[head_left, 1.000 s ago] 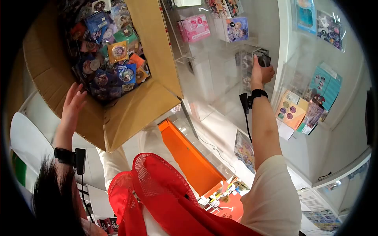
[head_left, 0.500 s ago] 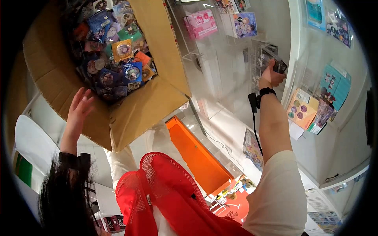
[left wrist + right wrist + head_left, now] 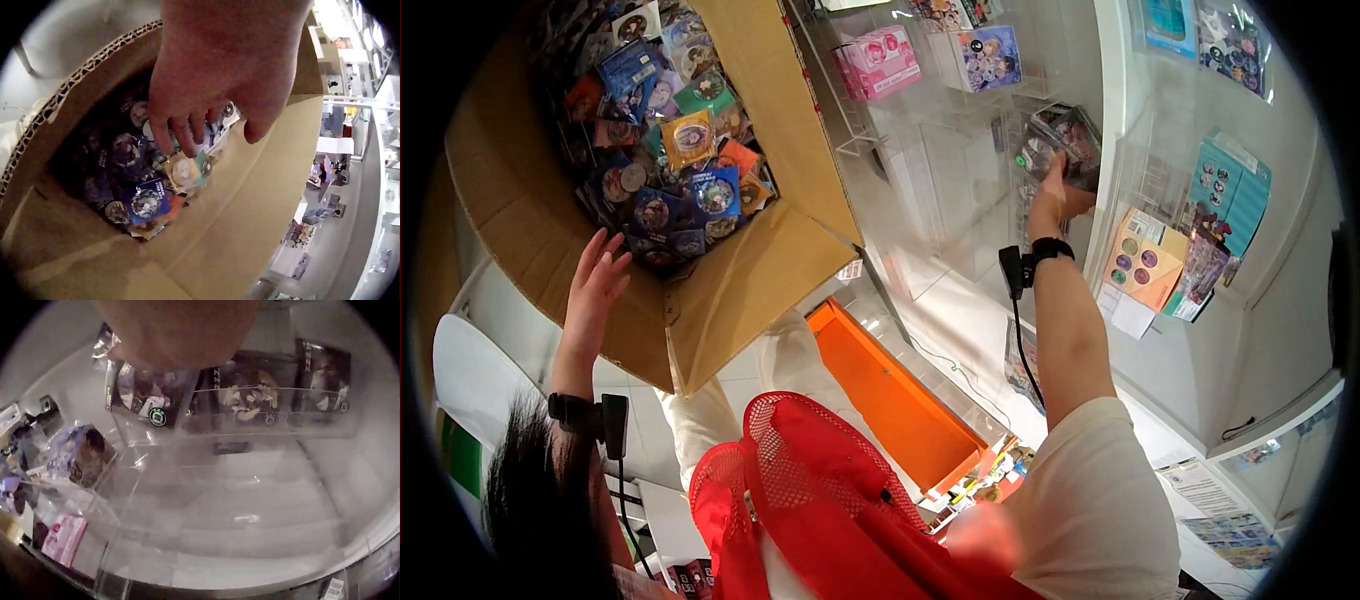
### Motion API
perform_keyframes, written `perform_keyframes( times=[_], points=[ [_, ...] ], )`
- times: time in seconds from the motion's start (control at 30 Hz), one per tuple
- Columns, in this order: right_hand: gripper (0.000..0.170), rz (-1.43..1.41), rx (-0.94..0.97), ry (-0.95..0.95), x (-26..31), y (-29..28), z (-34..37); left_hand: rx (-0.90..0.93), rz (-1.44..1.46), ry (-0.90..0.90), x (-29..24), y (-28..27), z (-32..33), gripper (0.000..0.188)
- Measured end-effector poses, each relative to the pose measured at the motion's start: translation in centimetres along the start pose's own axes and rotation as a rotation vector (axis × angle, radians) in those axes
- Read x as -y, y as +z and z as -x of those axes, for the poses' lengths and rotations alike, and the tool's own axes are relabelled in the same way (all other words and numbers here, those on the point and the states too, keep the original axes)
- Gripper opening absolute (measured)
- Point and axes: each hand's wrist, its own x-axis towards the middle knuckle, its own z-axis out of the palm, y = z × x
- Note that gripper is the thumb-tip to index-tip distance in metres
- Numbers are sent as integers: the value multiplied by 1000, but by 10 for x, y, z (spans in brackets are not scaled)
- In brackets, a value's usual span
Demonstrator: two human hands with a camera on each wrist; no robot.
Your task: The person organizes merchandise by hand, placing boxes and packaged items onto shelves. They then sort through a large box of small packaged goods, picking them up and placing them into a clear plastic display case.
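My left hand (image 3: 595, 285) hovers at the near side of the cardboard box (image 3: 760, 285), fingers loosely spread with nothing between them. Inside the box lies a heap of wrapped round badges (image 3: 147, 203). My right hand (image 3: 1055, 200) is inside the clear acrylic display tray (image 3: 250, 487) and holds a dark wrapped badge packet (image 3: 150, 394) with a green round sticker. Its fingertips are hidden behind the hand in the right wrist view. Beside that packet stand more dark packets (image 3: 250, 394), one at the far right (image 3: 323, 375).
A pink box (image 3: 878, 62) and a picture box (image 3: 988, 58) stand farther along the acrylic display. On the right shelf are an orange box (image 3: 1145, 260) and a teal box (image 3: 1230, 190). An orange panel (image 3: 890, 390) lies below. Cables hang from both wrists.
The dark packets at my right hand have shifted and spread, and a green sticker now shows. My left hand stays at the cardboard box. The head view has swung slightly back and forth.
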Motion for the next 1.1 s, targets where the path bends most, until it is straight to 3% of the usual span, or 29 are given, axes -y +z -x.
perform_keyframes(
  times=[0.1,0.23,0.37,0.57,0.67,0.77,0.87,0.97,1.07,1.1],
  points=[
    [92,191,-92,-388,-26,12,6,-2,21,-14,11,-7,0,53],
    [78,296,-175,-443,-32,17,4,-26,-5,-38,10,-7,5,53],
    [63,195,26,-311,-22,4,-5,-25,-18,-42,12,-10,3,52],
    [57,115,-122,-461,-17,3,18,-45,-48,-44,5,16,-1,51],
    [58,-63,77,-391,-13,-13,47,-21,-59,-46,-1,27,-5,52],
    [50,-172,47,-526,1,-30,76,0,-79,-30,-9,38,-7,52],
    [48,-377,223,-425,34,-55,105,20,-71,-8,-14,49,-11,51],
    [47,-818,431,-126,77,-75,130,60,-47,26,-20,60,-15,50],
    [49,-977,857,37,104,-78,168,132,18,60,-33,84,-14,51],
    [49,-1030,898,64,124,-87,186,172,63,75,-39,93,-12,51]
  ],
)
